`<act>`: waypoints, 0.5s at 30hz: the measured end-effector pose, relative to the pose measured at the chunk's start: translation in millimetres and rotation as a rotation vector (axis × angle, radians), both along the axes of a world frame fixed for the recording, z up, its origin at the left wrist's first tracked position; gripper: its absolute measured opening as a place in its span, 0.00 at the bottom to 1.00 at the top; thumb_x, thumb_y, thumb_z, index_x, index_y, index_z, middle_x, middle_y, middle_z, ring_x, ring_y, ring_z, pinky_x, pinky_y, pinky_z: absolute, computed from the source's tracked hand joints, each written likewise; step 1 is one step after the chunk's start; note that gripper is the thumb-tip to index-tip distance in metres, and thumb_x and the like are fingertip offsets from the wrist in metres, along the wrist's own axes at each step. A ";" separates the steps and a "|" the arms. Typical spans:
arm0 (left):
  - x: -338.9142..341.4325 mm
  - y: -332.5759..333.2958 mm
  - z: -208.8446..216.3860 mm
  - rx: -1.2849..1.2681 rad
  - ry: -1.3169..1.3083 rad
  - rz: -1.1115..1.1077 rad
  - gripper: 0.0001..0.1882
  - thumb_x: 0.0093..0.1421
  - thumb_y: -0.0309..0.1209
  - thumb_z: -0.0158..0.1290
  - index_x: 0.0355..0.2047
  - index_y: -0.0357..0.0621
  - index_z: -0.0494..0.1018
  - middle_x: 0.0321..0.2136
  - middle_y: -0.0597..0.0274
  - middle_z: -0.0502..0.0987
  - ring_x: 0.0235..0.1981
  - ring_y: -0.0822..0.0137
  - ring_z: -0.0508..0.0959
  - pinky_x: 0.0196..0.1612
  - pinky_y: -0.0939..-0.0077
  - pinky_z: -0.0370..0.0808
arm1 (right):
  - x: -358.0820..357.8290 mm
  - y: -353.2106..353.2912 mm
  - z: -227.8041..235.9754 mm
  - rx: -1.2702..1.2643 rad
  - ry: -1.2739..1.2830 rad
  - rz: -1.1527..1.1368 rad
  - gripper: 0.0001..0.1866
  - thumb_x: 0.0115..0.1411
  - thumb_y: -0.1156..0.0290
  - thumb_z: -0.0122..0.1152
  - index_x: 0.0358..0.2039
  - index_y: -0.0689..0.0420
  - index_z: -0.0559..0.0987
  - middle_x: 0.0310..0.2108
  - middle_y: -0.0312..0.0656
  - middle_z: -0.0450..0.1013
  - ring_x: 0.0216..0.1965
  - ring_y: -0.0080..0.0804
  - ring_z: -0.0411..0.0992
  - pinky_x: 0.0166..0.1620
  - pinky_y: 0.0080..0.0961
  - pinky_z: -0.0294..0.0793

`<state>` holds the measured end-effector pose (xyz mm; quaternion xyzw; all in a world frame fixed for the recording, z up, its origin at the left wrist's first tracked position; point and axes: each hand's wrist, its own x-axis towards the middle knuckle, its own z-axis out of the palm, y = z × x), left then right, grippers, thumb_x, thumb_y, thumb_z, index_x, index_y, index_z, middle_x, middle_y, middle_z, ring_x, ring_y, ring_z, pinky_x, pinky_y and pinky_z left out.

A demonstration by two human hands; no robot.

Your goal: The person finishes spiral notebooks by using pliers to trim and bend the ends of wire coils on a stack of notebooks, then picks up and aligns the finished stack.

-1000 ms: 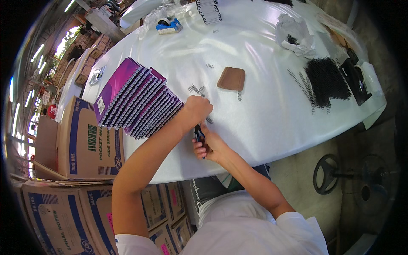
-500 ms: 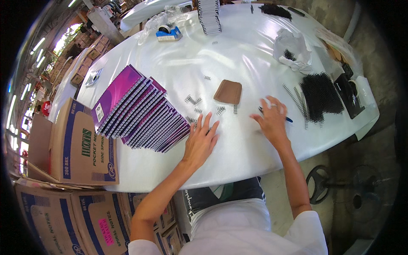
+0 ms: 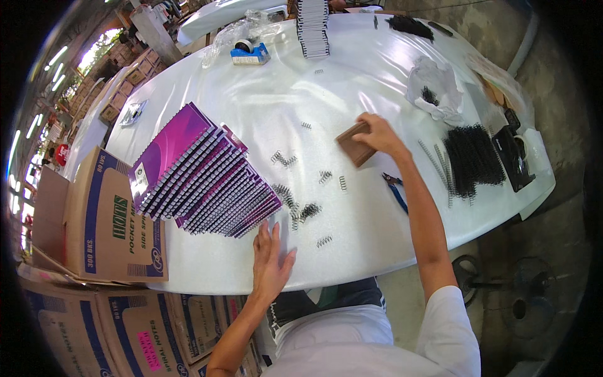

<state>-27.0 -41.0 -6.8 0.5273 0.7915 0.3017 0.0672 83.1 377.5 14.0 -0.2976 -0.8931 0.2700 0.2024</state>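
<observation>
Left hand point(image 3: 270, 257) flat and open, palm down on the white plastic-covered surface point(image 3: 251, 113) at the near edge, holding nothing. Just at its 11 o'clock: the fanned stack of purple spiral-bound notebooks point(image 3: 201, 176), spines facing it. At its 1 o'clock: scattered short black wire coil offcuts point(image 3: 301, 210).

Right hand point(image 3: 377, 135) is further out, at 1 o'clock from the left, arm fully extended. Fingers closed over the far edge of the small brown rectangular pad point(image 3: 355, 146), gripping it. Pad lies directly under and to 8 o'clock of the hand, long axis running roughly 10-to-4. Right is clearly the nearer hand; left is well apart from it.

Blue-handled pliers point(image 3: 396, 191) lie loose on the surface at 5 o'clock of the pad, beside the forearm. Bundle of long black binding coils point(image 3: 471, 160) at 3 o'clock.

Versus half a second ago: right hand has moved from near the pliers up onto the pad; left has slid back toward the near edge.
</observation>
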 end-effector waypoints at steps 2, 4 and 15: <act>-1.3 4.4 1.3 -0.051 0.113 -0.068 0.45 0.56 0.32 0.61 0.67 0.36 0.48 0.66 0.34 0.47 0.66 0.38 0.51 0.66 0.51 0.52 | 9.4 5.4 3.5 0.269 0.020 -0.162 0.28 0.52 0.62 0.67 0.52 0.57 0.71 0.51 0.56 0.67 0.53 0.50 0.65 0.54 0.41 0.66; 1.9 0.8 1.4 -0.055 0.032 -0.050 0.49 0.53 0.37 0.63 0.67 0.35 0.46 0.66 0.31 0.47 0.66 0.36 0.51 0.66 0.49 0.50 | 14.2 -16.5 6.7 0.708 0.063 -0.305 0.26 0.55 0.62 0.66 0.52 0.57 0.72 0.53 0.58 0.66 0.55 0.50 0.65 0.55 0.37 0.66; 61.2 66.1 14.4 -0.076 0.283 -0.105 0.47 0.55 0.44 0.60 0.66 0.37 0.49 0.65 0.27 0.42 0.65 0.27 0.45 0.62 0.38 0.51 | -137.9 -52.6 -36.3 0.082 0.218 0.220 0.25 0.69 0.51 0.41 0.54 0.56 0.73 0.55 0.46 0.70 0.58 0.42 0.65 0.63 0.40 0.56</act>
